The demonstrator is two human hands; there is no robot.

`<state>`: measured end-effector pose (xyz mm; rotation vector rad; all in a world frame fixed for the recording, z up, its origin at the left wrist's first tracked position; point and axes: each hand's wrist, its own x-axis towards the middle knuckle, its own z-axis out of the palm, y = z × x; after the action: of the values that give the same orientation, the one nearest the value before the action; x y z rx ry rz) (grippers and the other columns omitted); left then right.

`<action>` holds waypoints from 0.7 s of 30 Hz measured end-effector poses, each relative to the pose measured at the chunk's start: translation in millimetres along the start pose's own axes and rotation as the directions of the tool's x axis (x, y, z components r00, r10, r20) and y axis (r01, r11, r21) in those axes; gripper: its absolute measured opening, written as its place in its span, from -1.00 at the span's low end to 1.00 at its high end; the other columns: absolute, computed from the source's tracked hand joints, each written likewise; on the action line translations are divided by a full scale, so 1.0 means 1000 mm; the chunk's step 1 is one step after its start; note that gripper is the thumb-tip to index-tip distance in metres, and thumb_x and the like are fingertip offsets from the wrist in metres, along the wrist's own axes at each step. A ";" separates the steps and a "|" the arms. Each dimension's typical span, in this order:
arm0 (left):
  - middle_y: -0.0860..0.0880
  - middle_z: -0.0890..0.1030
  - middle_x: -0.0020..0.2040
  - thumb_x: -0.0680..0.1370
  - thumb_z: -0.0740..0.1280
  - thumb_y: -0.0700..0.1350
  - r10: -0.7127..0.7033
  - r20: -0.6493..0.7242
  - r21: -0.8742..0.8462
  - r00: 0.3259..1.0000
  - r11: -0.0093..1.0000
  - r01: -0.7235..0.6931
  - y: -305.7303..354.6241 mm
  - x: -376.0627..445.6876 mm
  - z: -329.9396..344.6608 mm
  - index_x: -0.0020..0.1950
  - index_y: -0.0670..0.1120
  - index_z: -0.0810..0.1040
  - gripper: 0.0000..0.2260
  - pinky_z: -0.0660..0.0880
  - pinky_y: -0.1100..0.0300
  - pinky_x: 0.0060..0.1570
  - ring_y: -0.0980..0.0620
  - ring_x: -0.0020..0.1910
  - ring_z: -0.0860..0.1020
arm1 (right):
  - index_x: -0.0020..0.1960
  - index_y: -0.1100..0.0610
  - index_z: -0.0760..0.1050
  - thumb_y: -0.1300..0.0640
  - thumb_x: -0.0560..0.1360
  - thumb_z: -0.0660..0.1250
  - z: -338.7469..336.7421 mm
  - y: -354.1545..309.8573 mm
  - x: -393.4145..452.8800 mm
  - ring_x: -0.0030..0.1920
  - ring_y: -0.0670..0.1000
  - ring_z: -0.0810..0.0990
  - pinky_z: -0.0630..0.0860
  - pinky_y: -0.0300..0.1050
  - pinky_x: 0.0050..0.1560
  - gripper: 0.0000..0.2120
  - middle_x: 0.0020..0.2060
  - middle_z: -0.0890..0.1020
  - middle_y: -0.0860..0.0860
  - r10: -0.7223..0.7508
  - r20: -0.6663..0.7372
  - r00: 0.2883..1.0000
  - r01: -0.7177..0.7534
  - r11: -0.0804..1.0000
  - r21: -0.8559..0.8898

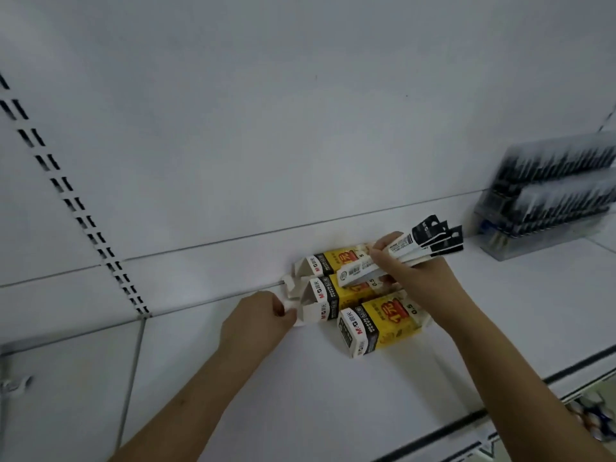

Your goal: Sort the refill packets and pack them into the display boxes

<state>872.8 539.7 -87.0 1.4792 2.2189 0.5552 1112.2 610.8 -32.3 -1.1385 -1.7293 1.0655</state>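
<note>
Starting at the left of the display boxes (363, 298), we have the left hand (258, 320), fingers curled and pinching the torn-open white flap (293, 308) of the middle box, steadying its mouth. The three yellow-and-black cartons lie on their sides on the white shelf (300, 395), touching one another in a staggered row; the two farther from the camera gape open at their left ends, the nearest one looks shut. Above the boxes now, the right hand (410, 275) is clamped round a fanned bundle of refill packets (423, 245), gripping them low so the black header cards stick up to the right. One packet (358, 273) slants down from that fist, its lower end over the middle box; whether it has entered the box, I cannot tell. Far to the right of the boxes, a clear rack of pens (546, 198), blurred.

My read: these packets are light, thin and slick, stiff only along their length, so they will slide apart in a loose fist. Best pinched near the middle, flat sides together. The cartons are flimsy card, so brace them by the flap or the side wall, not the mouth
</note>
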 end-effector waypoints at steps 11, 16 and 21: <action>-0.02 0.65 -0.16 0.61 0.29 -0.12 -0.147 -0.454 -0.705 0.879 0.663 -0.253 0.003 -0.027 -0.071 -0.09 0.08 0.49 -0.88 0.64 0.06 -0.21 -0.06 -0.13 0.65 | -0.09 -0.01 0.62 -0.53 0.07 0.46 0.000 0.023 0.035 -0.38 0.02 0.69 0.67 0.03 -0.31 -0.32 -0.26 0.72 -0.07 -0.221 0.193 0.956 0.207 0.974 0.089; 0.02 0.66 -0.28 0.57 0.35 -0.10 -0.077 -0.609 -0.621 0.789 0.665 -0.415 0.019 -0.041 -0.119 -0.14 0.01 0.56 -0.91 0.49 0.26 -0.35 0.14 -0.35 0.59 | -0.29 -0.23 0.64 -0.32 0.26 0.50 0.050 -0.106 0.007 -0.31 -0.14 0.70 0.57 -0.30 -0.47 -0.80 -0.24 0.72 -0.20 -0.591 0.148 0.793 0.521 0.784 0.338; 0.01 0.72 -0.19 0.58 0.35 -0.14 0.047 -0.527 -0.675 0.848 0.582 -0.452 0.032 -0.053 -0.153 -0.11 -0.11 0.55 -0.91 0.63 0.12 -0.34 0.06 -0.22 0.71 | -0.18 -0.15 0.65 0.01 0.38 0.45 0.065 -0.117 0.007 -0.30 0.16 0.71 0.63 -0.12 -0.43 -0.94 -0.08 0.73 -0.09 -0.635 0.161 0.755 0.598 0.769 0.226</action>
<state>833.0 487.0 63.9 1.2222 1.5960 1.8821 1017.7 575.2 55.7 -0.2792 -1.9554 0.9037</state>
